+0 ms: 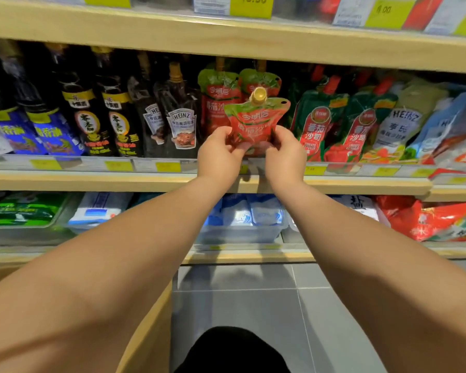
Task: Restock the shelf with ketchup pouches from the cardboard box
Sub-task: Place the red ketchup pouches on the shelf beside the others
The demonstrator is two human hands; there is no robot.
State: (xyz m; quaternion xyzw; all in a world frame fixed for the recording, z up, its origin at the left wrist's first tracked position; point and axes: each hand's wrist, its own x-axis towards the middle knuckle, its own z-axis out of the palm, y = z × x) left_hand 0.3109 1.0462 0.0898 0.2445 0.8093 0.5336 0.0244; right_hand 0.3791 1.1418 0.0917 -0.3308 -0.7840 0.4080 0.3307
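Hands, left hand (pixel 221 152) and right hand (pixel 285 150), pinch one ketchup pouch (pixel 256 119) by its lower corners. It should go upright onto the shelf (pixel 92 181), spout up, before matching pouches (pixel 218 95).

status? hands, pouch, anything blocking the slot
Left hand and right hand both gripping ketchup pouch by its lower edge. Pouch upright, gold cap up, at shelf front. Two matching pouches behind it; slot unobstructed.

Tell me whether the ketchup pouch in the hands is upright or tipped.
Upright. The red and green ketchup pouch has its gold cap on top, its lower edge pinched between the left hand and right hand.
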